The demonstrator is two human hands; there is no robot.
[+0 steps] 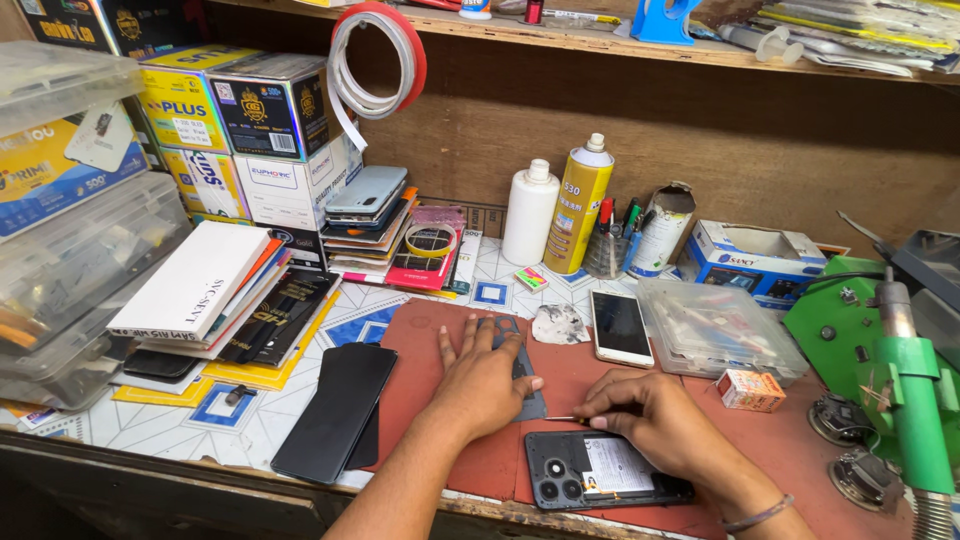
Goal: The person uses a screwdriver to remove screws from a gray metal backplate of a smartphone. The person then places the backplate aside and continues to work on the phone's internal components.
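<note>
My left hand [483,380] lies flat on the red-brown work mat [425,345], pressing down on a thin grey plastic part [524,378] with cut-outs. My right hand [655,420] pinches thin metal tweezers [562,418], their tip pointing left toward the grey part. Just below the right hand lies an opened black phone [600,470], back cover off, with its camera cluster at the left and a white-labelled battery showing. The right hand partly covers the phone's upper right.
A black phone back panel [338,405] lies left of the mat. A white phone [621,327] and a clear plastic box [715,328] sit behind. Bottles, a spray can [579,205], stacked boxes and phones fill the back. Green equipment [900,385] stands at right.
</note>
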